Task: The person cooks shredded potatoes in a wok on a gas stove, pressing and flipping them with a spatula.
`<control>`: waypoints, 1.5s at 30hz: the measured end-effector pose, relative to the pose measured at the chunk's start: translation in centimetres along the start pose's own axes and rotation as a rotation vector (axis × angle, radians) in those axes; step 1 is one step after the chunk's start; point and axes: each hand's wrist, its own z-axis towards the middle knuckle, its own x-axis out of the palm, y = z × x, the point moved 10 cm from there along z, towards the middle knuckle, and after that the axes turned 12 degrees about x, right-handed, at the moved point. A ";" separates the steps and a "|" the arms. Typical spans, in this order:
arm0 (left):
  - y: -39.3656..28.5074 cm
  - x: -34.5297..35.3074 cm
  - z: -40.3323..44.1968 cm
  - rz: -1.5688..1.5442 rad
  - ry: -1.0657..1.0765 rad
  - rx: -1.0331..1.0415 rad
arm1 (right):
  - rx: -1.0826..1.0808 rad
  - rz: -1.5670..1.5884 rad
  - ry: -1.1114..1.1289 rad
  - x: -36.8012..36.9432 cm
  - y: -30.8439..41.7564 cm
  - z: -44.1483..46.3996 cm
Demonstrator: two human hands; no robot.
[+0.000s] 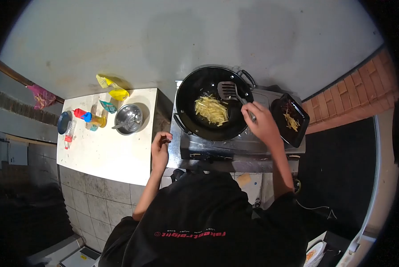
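My right hand (259, 120) grips the handle of a slotted spatula (228, 90), its dark blade over the far right inside of a black wok (184, 95). Pale yellow strips (212, 110), which look like cut potato, lie in a heap in the middle of the wok, left of the blade and apart from it. Beside the wok's near left handle, my left hand (160, 149) hovers by the stove's left edge. Its fingers are loosely bent and I see nothing in them.
The wok sits on a metal stove (208, 147). Right of it, a black tray (302, 120) holds more strips. On the white table (106, 155) at left are a steel bowl (135, 127) with a spoon, several bottles and a yellow packet (118, 92). A wall rises behind.
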 end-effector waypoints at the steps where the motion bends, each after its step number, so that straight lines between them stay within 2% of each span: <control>1: -0.2 0.1 0.1 -0.007 0.009 0.003 | -0.021 -0.024 -0.028 -0.7 0.5 0.8; 3: 0.5 1.1 -0.3 -0.134 0.085 -0.091 | 0.049 -0.045 0.035 -1.5 0.6 3.0; 7: 0.7 2.0 -1.1 -0.204 0.088 -0.113 | 0.170 -0.149 0.205 -1.5 0.3 7.3; 12: 1.1 2.0 -2.3 -0.204 0.076 -0.135 | -0.023 -0.295 0.023 0.2 -1.6 10.1; 14: 1.7 1.6 -2.3 -0.238 0.057 -0.145 | 0.119 -0.293 0.213 2.1 -3.5 10.9; 15: 1.7 1.3 -2.5 -0.239 0.048 -0.141 | 0.110 -0.296 0.215 2.5 -4.0 11.0; 17: 1.7 0.5 -2.6 -0.218 0.000 -0.139 | 0.180 -0.107 0.239 2.6 -5.8 10.5; 18: 1.7 0.3 -2.8 -0.217 -0.012 -0.143 | 0.174 -0.108 0.251 2.7 -6.2 10.1; 20: 1.5 -0.2 -2.8 -0.209 -0.037 -0.133 | 0.455 0.163 0.385 3.7 -9.2 8.6; 22: 1.9 -0.3 -3.2 -0.197 -0.048 -0.132 | 0.450 0.245 0.386 5.3 -11.4 7.1; 25: 2.0 -0.1 -3.2 -0.190 -0.054 -0.142 | 0.462 0.611 0.364 7.8 -13.7 5.0; 29: 1.7 0.7 -2.9 -0.218 -0.038 -0.153 | 0.504 0.713 0.239 7.7 -12.8 2.9; 32: 1.8 1.2 -2.4 -0.248 -0.032 -0.151 | 0.535 0.559 0.225 6.3 -10.6 2.0; 34: 2.1 1.4 -2.1 -0.252 -0.012 -0.134 | 0.007 0.234 0.027 3.1 -5.2 1.9; 35: 2.2 1.5 -2.0 -0.253 -0.007 -0.136 | 0.083 0.208 0.125 3.0 -4.6 1.6; 38: 2.4 1.7 -1.4 -0.252 -0.011 -0.141 | -0.037 0.147 0.106 2.3 -2.6 0.3; 43: 2.0 1.5 -0.9 -0.277 -0.030 -0.133 | -0.011 0.043 0.140 2.5 -1.1 -1.7; 45: 1.8 1.3 -0.8 -0.278 -0.032 -0.147 | 0.071 -0.044 0.202 2.9 -0.8 -2.5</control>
